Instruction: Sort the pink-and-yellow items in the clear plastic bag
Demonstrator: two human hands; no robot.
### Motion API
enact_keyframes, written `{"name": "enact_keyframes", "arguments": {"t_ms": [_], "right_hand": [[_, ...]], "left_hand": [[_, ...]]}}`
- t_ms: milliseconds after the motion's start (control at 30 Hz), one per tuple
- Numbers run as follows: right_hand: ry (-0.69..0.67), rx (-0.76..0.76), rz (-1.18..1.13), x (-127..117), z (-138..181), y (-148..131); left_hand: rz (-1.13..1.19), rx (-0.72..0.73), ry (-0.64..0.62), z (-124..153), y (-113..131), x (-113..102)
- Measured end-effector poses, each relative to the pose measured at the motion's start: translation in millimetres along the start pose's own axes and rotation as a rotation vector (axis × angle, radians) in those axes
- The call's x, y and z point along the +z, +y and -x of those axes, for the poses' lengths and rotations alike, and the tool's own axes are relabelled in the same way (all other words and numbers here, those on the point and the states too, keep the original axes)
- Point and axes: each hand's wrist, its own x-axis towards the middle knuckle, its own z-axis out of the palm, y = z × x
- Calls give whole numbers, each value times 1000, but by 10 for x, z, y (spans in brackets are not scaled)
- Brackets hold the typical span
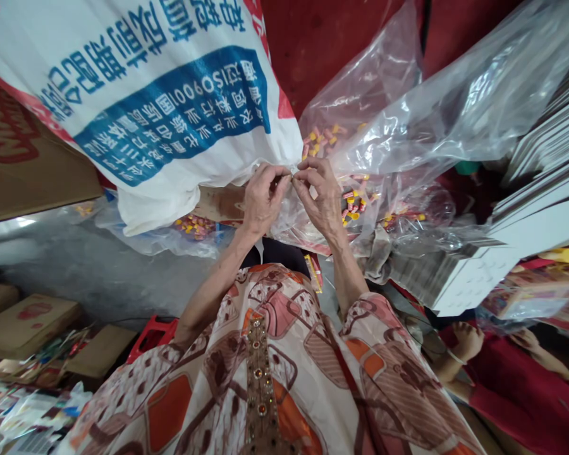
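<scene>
My left hand [262,197] and my right hand [318,197] meet fingertip to fingertip in front of me, both pinched on the gathered edge of a clear plastic bag [408,126]. The bag holds several small yellow and red pieces [353,203]. A large white woven sack [161,101] with blue printed characters hangs just left of my left hand, touching the pinched spot. My patterned sleeves fill the lower middle of the view.
Stacked white sheets [540,189] lie at the right. Another person's hands [467,341] and red clothing sit at lower right. Cardboard boxes [26,322] and a red stool [154,335] stand at lower left. Grey floor [99,272] shows at left.
</scene>
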Motion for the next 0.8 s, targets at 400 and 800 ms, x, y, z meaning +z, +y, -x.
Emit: {"name": "enact_keyframes", "arguments": {"t_ms": [400,800], "right_hand": [[-7,-13,54,-37,-20,-13],[119,31,99,-40,41,-76]], "left_hand": [[91,-8,-4,-37,-27,42],[108,-92,20,-47,66,79]]}}
